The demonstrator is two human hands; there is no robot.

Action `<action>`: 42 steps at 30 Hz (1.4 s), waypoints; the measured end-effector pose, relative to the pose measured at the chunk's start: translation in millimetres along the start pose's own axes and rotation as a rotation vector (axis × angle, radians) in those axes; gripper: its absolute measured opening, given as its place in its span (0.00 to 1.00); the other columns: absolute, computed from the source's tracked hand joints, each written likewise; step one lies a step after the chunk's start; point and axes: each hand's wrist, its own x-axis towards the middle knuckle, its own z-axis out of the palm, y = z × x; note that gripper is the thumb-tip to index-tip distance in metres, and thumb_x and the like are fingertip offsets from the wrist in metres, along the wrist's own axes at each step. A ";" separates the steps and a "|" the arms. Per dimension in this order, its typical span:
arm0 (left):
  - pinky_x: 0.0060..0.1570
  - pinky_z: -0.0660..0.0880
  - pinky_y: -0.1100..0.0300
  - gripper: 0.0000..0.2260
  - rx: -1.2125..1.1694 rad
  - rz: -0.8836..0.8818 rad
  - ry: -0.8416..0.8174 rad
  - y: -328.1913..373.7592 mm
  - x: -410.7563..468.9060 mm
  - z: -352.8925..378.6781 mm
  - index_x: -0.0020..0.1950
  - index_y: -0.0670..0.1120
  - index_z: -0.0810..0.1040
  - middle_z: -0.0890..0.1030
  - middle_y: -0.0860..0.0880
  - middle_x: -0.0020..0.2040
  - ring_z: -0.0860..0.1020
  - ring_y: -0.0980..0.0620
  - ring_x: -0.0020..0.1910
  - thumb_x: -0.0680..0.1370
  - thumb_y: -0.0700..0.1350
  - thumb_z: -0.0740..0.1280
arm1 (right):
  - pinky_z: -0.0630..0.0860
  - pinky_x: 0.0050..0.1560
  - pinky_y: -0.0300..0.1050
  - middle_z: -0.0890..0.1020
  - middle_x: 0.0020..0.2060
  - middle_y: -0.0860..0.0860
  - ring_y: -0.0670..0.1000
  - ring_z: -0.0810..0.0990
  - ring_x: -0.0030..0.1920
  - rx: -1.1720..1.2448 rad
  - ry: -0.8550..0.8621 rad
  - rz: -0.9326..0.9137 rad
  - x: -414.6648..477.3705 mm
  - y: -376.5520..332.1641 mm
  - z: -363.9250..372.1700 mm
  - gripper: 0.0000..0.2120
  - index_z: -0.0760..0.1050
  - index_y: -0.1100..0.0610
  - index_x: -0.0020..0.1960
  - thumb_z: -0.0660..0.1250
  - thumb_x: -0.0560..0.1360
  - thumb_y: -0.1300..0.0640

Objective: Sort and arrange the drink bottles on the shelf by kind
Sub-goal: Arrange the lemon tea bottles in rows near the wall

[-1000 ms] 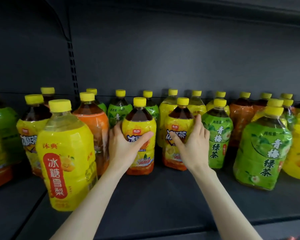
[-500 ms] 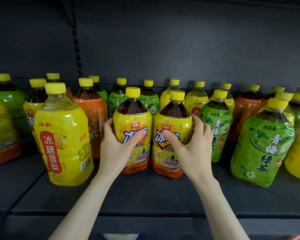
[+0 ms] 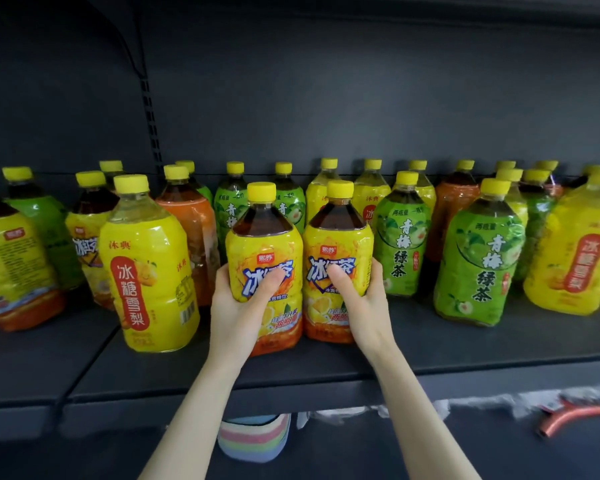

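Near the shelf (image 3: 187, 368) front edge, the left hand (image 3: 238, 306) grips one iced-tea bottle (image 3: 264, 251); the right hand (image 3: 364, 303) grips another (image 3: 338, 244), the two touching.

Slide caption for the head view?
Left hand grips left iced tea bottle, right hand grips right iced tea bottle, side by side at shelf front, between pear drink bottle and green tea bottle.

leftmost bottle (image 3: 7, 265): cut by edge | back-row bottles (image 3: 228, 206): partly hidden | striped item (image 3: 253, 439): blurred
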 end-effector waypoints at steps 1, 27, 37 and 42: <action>0.46 0.77 0.61 0.28 -0.003 0.007 0.006 0.7 -4.0 -0.5 0.61 0.54 0.70 0.80 0.57 0.52 0.79 0.58 0.50 0.63 0.59 0.70 | 0.78 0.58 0.54 0.82 0.52 0.41 0.44 0.81 0.54 0.005 0.021 -0.013 -6.9 -0.9 -0.1 0.40 0.65 0.45 0.69 0.71 0.61 0.34; 0.43 0.77 0.60 0.28 -0.320 -0.096 -0.337 71.2 -250.0 245.9 0.54 0.54 0.77 0.84 0.55 0.45 0.83 0.56 0.45 0.58 0.65 0.69 | 0.80 0.50 0.56 0.86 0.43 0.47 0.49 0.85 0.45 -0.170 0.467 -0.141 -188.5 -87.6 -341.1 0.25 0.79 0.48 0.50 0.68 0.62 0.33; 0.46 0.78 0.58 0.26 -0.256 -0.064 -0.437 76.5 -283.9 393.2 0.54 0.55 0.78 0.84 0.57 0.47 0.82 0.58 0.45 0.60 0.65 0.69 | 0.80 0.42 0.46 0.86 0.39 0.47 0.48 0.85 0.40 -0.167 0.589 -0.115 -166.8 -81.2 -488.5 0.27 0.80 0.51 0.47 0.67 0.59 0.32; 0.43 0.77 0.64 0.22 -0.282 -0.022 -0.442 57.7 -267.4 468.1 0.54 0.58 0.77 0.83 0.61 0.47 0.81 0.62 0.46 0.62 0.64 0.68 | 0.78 0.41 0.42 0.86 0.38 0.46 0.46 0.84 0.39 -0.193 0.600 -0.139 -116.1 -66.7 -544.9 0.26 0.80 0.51 0.46 0.66 0.59 0.32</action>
